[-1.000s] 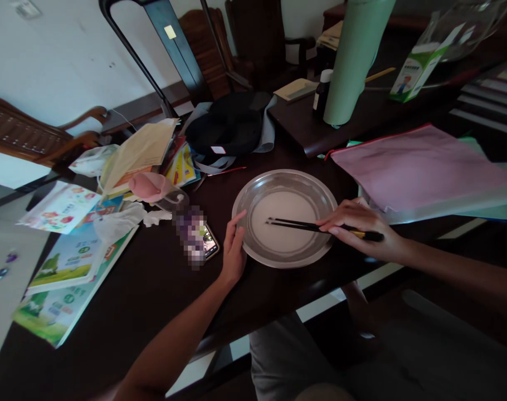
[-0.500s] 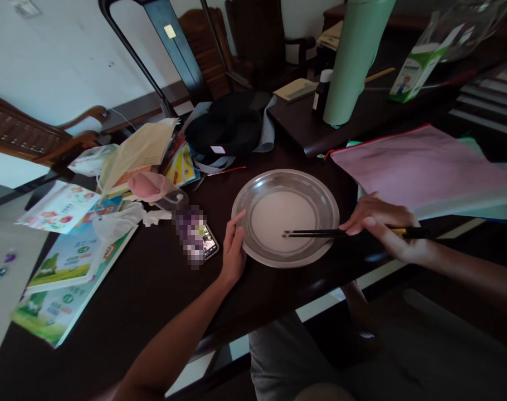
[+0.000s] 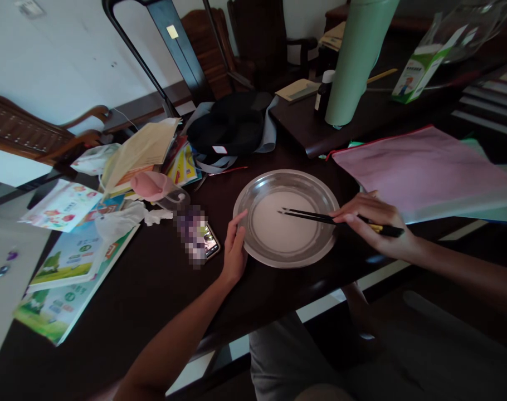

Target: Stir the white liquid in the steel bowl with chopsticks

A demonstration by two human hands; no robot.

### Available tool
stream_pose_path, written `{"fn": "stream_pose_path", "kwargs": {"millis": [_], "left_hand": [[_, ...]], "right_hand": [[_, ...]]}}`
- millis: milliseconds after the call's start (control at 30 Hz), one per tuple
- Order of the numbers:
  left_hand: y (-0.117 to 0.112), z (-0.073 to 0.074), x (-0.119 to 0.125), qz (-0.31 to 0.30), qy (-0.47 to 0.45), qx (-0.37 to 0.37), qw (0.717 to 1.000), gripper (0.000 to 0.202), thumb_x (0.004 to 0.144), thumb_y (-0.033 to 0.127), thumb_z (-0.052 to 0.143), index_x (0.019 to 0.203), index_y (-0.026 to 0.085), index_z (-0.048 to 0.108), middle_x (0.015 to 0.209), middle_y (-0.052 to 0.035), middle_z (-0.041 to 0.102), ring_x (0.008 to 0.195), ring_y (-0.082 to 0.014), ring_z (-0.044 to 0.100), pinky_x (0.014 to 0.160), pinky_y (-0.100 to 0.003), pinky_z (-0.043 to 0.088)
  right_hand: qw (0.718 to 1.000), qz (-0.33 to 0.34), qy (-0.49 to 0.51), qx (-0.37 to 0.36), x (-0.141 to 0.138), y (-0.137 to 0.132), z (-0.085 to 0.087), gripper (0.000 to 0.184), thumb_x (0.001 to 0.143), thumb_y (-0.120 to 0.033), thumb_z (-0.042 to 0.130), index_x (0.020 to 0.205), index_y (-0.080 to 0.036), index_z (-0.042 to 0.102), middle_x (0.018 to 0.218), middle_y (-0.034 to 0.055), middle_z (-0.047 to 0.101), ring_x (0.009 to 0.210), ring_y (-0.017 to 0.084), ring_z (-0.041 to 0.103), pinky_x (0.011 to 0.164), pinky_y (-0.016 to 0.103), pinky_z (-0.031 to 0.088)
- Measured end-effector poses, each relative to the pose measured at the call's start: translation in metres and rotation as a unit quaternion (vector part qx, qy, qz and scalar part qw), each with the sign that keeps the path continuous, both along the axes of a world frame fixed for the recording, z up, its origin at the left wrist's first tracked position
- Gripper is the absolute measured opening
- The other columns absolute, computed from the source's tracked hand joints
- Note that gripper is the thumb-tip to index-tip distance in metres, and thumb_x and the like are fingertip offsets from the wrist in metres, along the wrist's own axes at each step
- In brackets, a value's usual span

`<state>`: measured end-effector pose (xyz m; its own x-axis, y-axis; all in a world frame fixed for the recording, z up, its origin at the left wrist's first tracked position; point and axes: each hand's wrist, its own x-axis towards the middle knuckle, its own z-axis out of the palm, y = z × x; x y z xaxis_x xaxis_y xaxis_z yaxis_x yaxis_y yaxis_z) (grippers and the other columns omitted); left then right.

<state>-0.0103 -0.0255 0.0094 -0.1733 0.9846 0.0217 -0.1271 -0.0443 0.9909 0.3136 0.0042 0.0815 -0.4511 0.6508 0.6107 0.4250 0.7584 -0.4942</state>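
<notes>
A round metal basin [image 3: 286,263] stands on the dark table before me, with a whitish liquid [image 3: 283,225] in its bottom. My left hand [image 3: 235,250] grips the basin's left rim, a finger laid over the edge. From the right, my right hand [image 3: 373,223] is closed around a pair of black chopsticks [image 3: 306,215] with a gold band near their thick ends. Their tips point left over the middle of the basin; whether they touch the liquid I cannot tell.
Left of the basin lie a lit phone [image 3: 211,243], a pink-topped clear cup [image 3: 153,186], crumpled tissue [image 3: 122,219] and workbooks [image 3: 61,289]. Behind are a black bag [image 3: 228,125] and a green cylinder [image 3: 360,67]. A pink zip pouch [image 3: 424,167] lies to the right.
My right hand has moved left and slightly up, taking the chopsticks with it; their tips are farther back in the basin. My left hand keeps its place on the rim.
</notes>
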Motion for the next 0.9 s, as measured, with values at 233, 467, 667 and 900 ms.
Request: {"fn": "stream_pose_path", "kwargs": {"millis": [233,467,667,900], "left_hand": [[0.000,-0.003,-0.001,0.002,0.018,0.002,1.000,0.051,0.091,0.062,0.068,0.130,0.030,0.070,0.140,-0.0061,0.067,0.134,-0.0286,0.060,0.118,-0.046,0.045],[0.000,-0.003,-0.002,0.001,0.021,0.002,1.000,0.050,0.091,0.062,0.068,0.130,0.031,0.070,0.141,-0.0052,0.067,0.136,-0.0286,0.058,0.120,-0.046,0.042],[0.000,-0.003,-0.001,0.000,0.016,0.006,1.000,0.051,0.091,0.062,0.068,0.131,0.029,0.069,0.141,-0.0070,0.067,0.132,-0.0290,0.061,0.116,-0.046,0.046],[0.000,-0.002,-0.001,0.003,0.015,-0.003,1.000,0.053,0.089,0.064,0.069,0.130,0.030,0.070,0.139,-0.0065,0.068,0.131,-0.0283,0.061,0.116,-0.044,0.046]], "right_hand": [[0.994,0.070,0.082,-0.020,0.009,-0.008,0.006,0.035,0.110,-0.025,0.045,0.087,-0.025,0.071,0.080,0.0012,0.078,0.069,0.018,0.071,0.071,0.041,0.046],[0.996,0.082,-0.004,-0.025,-0.010,-0.011,-0.003,0.015,0.105,-0.023,0.058,0.100,-0.025,0.072,0.096,0.0008,0.083,0.082,0.017,0.075,0.074,0.039,0.046],[0.999,0.028,-0.028,-0.005,-0.012,-0.002,-0.004,0.012,0.102,-0.020,0.062,0.101,-0.025,0.073,0.101,0.0022,0.084,0.083,0.019,0.075,0.075,0.039,0.044],[0.998,0.010,0.058,-0.009,0.009,-0.005,0.005,0.033,0.108,-0.026,0.048,0.086,-0.027,0.071,0.082,0.0011,0.079,0.069,0.020,0.070,0.073,0.043,0.042]]}}
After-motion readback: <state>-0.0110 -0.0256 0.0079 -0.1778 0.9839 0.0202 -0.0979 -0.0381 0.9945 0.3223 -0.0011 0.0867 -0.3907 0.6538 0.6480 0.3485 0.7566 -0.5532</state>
